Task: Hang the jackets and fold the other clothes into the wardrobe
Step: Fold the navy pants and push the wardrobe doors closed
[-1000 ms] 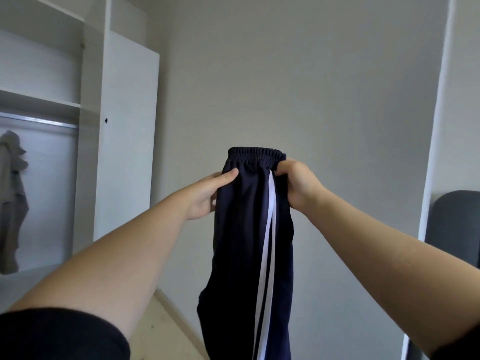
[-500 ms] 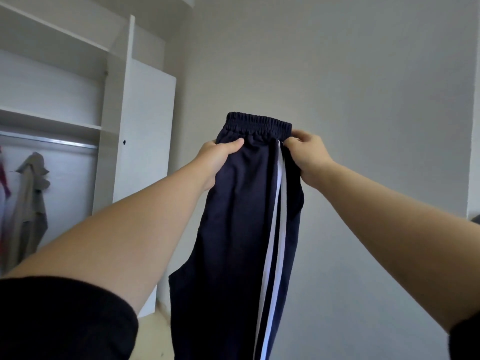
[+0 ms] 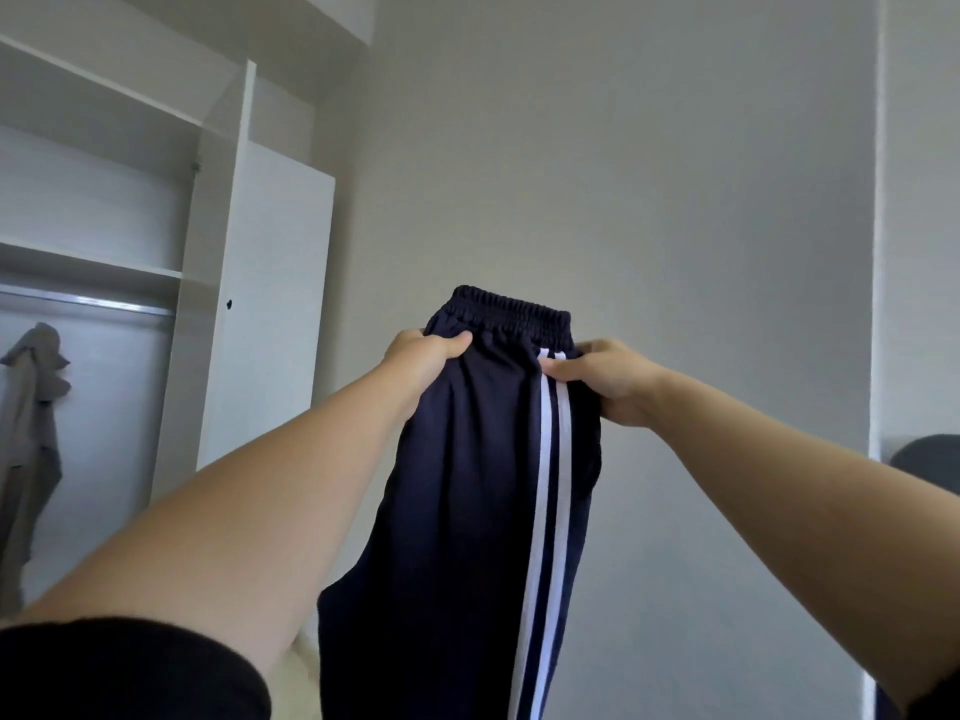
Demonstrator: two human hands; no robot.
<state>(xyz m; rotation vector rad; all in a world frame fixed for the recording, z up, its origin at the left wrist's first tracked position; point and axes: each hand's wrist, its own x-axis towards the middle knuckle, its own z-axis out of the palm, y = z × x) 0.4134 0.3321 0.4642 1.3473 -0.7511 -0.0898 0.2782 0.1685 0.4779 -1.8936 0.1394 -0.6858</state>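
A: What's around?

B: A plain grey wall (image 3: 649, 174); at left the open white wardrobe (image 3: 265, 283), a grey jacket (image 3: 31, 433) hanging under its metal rail (image 3: 88, 302).

A: And the clothes?

B: Navy track trousers with two white side stripes (image 3: 467, 511) hang mid-air, blocking the lower wall. Left hand (image 3: 423, 356) and right hand (image 3: 608, 379) each grip below the waistband.

A: Since earlier?

B: Hands slightly wider apart; a dark chair edge (image 3: 930, 462) reappears.

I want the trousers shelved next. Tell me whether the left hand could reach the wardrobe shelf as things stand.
Probably not yet: the left hand grips the navy trousers beside the right hand, and the wardrobe shelf lies well off to the left, seemingly beyond arm's length.
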